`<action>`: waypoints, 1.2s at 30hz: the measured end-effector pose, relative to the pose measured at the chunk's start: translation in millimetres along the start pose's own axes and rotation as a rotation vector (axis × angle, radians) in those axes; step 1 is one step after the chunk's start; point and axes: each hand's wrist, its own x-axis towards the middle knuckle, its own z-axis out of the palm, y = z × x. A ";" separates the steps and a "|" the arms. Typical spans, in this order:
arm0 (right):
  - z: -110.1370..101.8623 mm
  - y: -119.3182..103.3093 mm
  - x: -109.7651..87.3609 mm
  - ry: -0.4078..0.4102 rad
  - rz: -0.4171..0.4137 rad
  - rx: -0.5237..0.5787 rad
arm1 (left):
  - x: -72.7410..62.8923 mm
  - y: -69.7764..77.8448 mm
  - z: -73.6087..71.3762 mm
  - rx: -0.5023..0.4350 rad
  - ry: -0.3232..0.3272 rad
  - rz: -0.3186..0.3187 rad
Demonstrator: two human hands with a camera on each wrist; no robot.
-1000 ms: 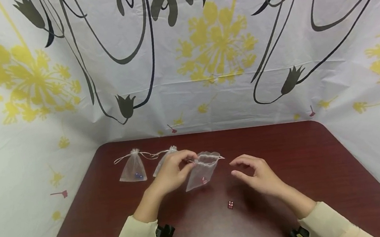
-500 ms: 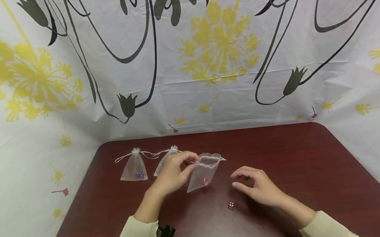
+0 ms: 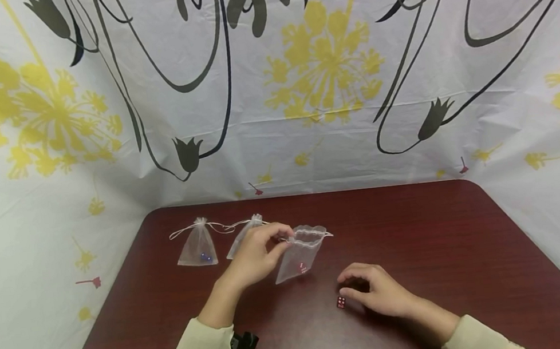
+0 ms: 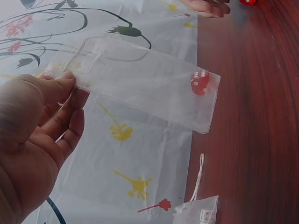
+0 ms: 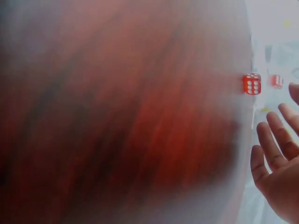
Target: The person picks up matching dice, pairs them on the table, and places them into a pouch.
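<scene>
My left hand (image 3: pixel 255 256) pinches the rim of a sheer white drawstring pouch (image 3: pixel 296 253) between thumb and fingers. The pouch hangs tilted with its mouth spread. Low inside it sits a red die (image 4: pixel 200 82) with white pips. On the table to the right lies another red die (image 3: pixel 341 302). Close beside that die is my right hand (image 3: pixel 380 290), its fingers loosely bent with nothing held. In the right wrist view the loose die (image 5: pixel 252 84) appears just beyond the fingertips, apart from them.
Two more sheer pouches lie at the back left of the dark red table (image 3: pixel 420 222). One pouch (image 3: pixel 196 246) holds blue dice; the other pouch (image 3: pixel 238 240), partly behind my left hand, shows a white die (image 4: pixel 205 216) inside. A patterned cloth (image 3: pixel 271 95) hangs behind the table.
My right hand has come down and toward me, and its fingers are now beside the loose red die. The left hand and its pouch have stayed nearly still.
</scene>
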 end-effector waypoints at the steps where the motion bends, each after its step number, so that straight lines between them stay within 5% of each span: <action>1: 0.9 0.8 -0.9 -0.010 -0.006 -0.003 | 0.1 0.4 -0.2 -0.005 -0.001 0.000; 10: 5.2 5.8 -6.7 -0.106 -0.078 -0.109 | 0.7 2.4 -0.9 0.001 -0.013 -0.005; 20: 3.2 6.0 -7.3 -0.117 -0.116 -0.168 | 0.7 3.1 -1.4 -0.006 -0.016 -0.007; 36: 6.5 0.3 -7.3 -0.163 -0.086 -0.258 | -1.3 3.0 -1.7 -0.014 -0.020 -0.009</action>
